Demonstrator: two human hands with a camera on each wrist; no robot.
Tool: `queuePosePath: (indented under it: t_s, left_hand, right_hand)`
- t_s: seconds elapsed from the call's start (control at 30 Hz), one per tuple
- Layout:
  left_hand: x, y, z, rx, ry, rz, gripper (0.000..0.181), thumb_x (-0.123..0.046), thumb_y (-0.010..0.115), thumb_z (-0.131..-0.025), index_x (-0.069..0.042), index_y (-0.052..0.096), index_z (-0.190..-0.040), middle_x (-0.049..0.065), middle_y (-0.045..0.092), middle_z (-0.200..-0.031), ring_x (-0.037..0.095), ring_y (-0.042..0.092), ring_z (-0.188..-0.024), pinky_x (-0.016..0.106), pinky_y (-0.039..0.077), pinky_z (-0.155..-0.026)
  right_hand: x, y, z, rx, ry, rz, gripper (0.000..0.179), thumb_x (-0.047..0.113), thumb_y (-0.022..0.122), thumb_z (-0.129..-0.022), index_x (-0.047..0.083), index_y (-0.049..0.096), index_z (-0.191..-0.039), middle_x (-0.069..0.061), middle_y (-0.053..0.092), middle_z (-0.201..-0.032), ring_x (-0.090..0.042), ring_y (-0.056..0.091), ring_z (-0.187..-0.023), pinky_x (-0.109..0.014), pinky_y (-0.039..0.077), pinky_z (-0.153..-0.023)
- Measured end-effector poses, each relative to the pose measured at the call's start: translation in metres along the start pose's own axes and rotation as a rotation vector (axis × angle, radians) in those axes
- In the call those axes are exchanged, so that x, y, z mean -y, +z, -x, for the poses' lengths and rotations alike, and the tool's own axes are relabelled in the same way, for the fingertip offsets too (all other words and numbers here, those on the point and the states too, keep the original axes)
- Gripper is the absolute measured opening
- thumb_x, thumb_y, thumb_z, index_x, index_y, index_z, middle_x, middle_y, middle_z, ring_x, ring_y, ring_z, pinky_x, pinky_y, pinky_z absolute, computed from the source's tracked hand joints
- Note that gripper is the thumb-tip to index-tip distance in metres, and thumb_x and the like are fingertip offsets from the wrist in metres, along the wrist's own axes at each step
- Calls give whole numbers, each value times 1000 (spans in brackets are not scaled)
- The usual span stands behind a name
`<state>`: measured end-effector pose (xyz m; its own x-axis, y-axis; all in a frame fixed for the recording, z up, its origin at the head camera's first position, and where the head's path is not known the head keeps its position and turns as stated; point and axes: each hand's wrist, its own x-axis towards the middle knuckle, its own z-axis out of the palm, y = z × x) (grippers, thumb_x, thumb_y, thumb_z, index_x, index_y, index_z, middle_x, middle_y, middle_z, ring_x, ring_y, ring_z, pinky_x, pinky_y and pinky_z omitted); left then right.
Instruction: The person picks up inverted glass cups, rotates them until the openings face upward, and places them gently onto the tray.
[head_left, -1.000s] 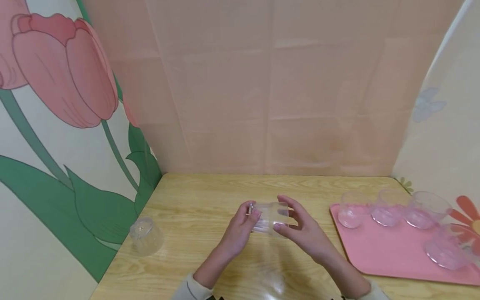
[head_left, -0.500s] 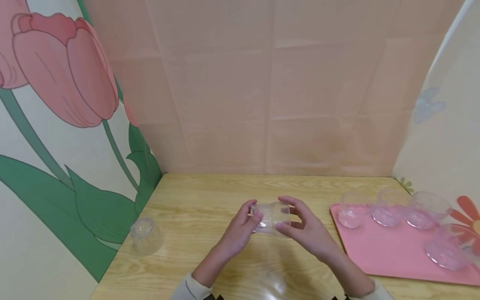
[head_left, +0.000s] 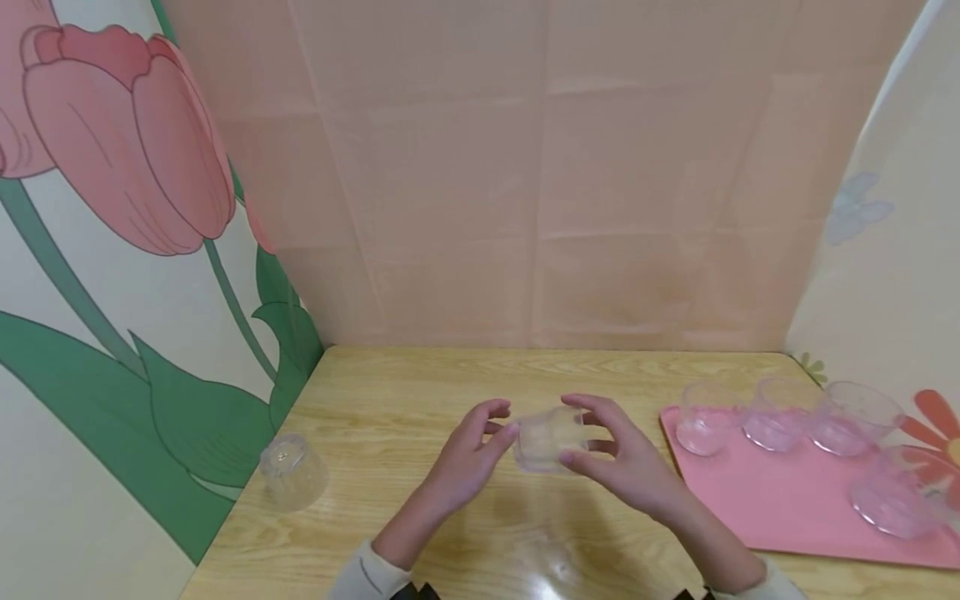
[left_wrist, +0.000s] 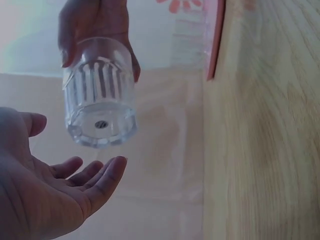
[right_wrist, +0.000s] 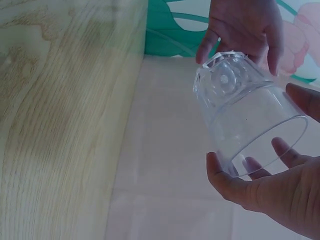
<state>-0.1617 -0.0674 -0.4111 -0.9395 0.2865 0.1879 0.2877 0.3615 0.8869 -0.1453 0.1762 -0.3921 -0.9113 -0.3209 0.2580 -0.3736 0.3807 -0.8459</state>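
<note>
In the head view a clear plastic cup (head_left: pixel 546 440) lies on its side in the air above the table, its base to the left. My right hand (head_left: pixel 637 467) holds it around the rim end, thumb on the near side, as the right wrist view of the cup (right_wrist: pixel 245 107) also shows. Just off the base is my left hand (head_left: pixel 467 458), fingers relaxed and spread. The left wrist view shows a gap between that hand (left_wrist: pixel 47 187) and the ribbed cup (left_wrist: pixel 100 95). Any contact at the far fingers is hard to tell.
On the wood-grain table (head_left: pixel 420 383), another clear cup (head_left: pixel 292 475) stands upside down at the left edge. A pink tray (head_left: pixel 765 500) at the right carries several clear cups (head_left: pixel 772 417). A pink cloth (head_left: pixel 450 208) hangs behind the table.
My left hand has let go of the cup's base and drawn slightly left. The cup, still in my right hand, has turned and shifted a little to the right.
</note>
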Motion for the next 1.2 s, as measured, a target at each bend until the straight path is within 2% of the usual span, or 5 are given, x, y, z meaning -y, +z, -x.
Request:
queuePosePath:
  t_s: [0.2,0.53,0.7,1.03,1.2]
  left_hand:
    - [-2,-8,2,5,13,-57,52,-45,52,-104,-12,50,-145,3,55,-142,21,58,-122,40,52,-98]
    - [3,-17,7,35,-1,-174,55,-57,48,-102,-20,51,-144,0,54,-141,23,56,-124,43,51,-100]
    - [5,-24,10,37,-5,-218,61,-61,47,-101,-19,50,-145,0,53,-143,22,54,-127,45,49,-103]
    - [4,-38,15,29,-1,-296,64,-63,45,-101,-18,49,-147,2,52,-146,25,53,-130,46,49,-102]
    - [6,-44,16,27,-2,-325,65,-63,44,-101,-17,49,-147,4,51,-147,27,52,-131,49,52,-99]
  right_hand:
    - [-1,-5,0,6,-32,62,63,25,80,-89,23,50,-145,-5,46,-147,-36,48,-127,-50,54,-94]
    - [-3,-14,4,6,-78,155,64,22,82,-86,22,52,-143,-6,49,-145,-33,51,-124,-43,56,-91]
    - [-6,-20,7,13,-106,213,63,22,81,-87,21,52,-143,-4,50,-143,-29,50,-122,-42,56,-89]
    - [-4,-32,16,28,-38,313,63,32,80,-88,29,51,-143,-2,48,-146,-35,53,-124,-48,52,-91]
    - [-6,-38,18,28,-70,367,64,30,81,-87,25,51,-144,-8,49,-146,-37,56,-121,-48,54,-88]
